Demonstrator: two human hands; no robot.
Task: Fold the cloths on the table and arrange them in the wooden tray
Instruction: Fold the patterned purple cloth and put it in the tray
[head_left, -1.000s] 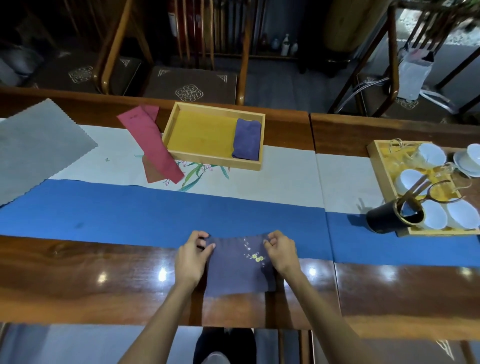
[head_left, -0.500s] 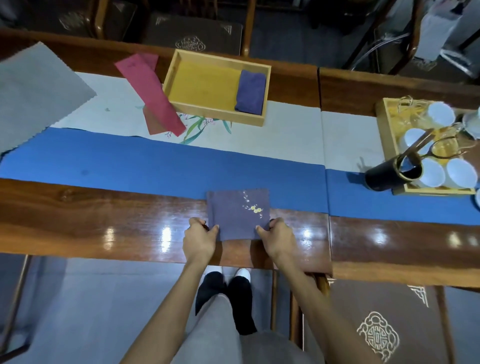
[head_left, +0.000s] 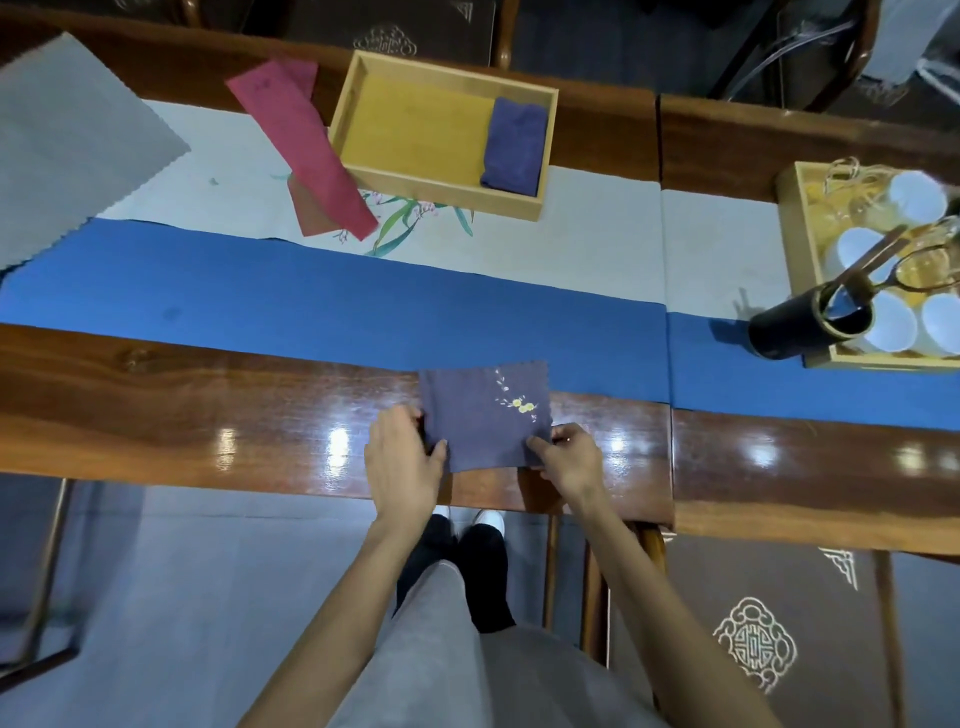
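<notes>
Mid-fold: the left hand (head_left: 402, 462) and right hand (head_left: 569, 460) each pinch a near corner of the purple cloth (head_left: 483, 415) between fingers (head_left: 439, 450), at the near edge of the desk (head_left: 208, 415); next, probably another fold, then the far wooden tray (head_left: 431, 189)

1 head camera faces steeply down, close above the table (head_left: 208, 410)
</notes>
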